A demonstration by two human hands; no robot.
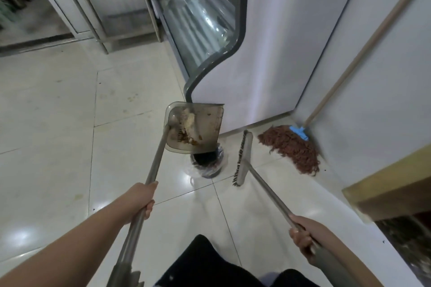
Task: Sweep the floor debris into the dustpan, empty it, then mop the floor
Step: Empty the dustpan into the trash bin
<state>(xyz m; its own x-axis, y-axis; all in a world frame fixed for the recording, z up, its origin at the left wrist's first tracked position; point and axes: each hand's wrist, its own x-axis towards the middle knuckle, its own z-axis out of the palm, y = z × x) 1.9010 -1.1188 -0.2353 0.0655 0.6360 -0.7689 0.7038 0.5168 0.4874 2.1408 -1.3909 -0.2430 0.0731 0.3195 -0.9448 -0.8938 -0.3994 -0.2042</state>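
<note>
Left hand [142,202] gripping dustpan [193,127] handle, pan tilted above bin [206,162], right hand [303,237] gripping broom [243,158] beside it

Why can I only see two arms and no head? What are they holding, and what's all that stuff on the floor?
The camera sits on the person's head and looks down, so you see only their arms. The left hand has its grip on the long handle of a dustpan, tipped over a small bin; brown crumbs still lie in the pan. The right hand holds a broom, its brush down by the shiny tiled floor. A mop with a blue clip leans in the corner, waiting for later.
</note>
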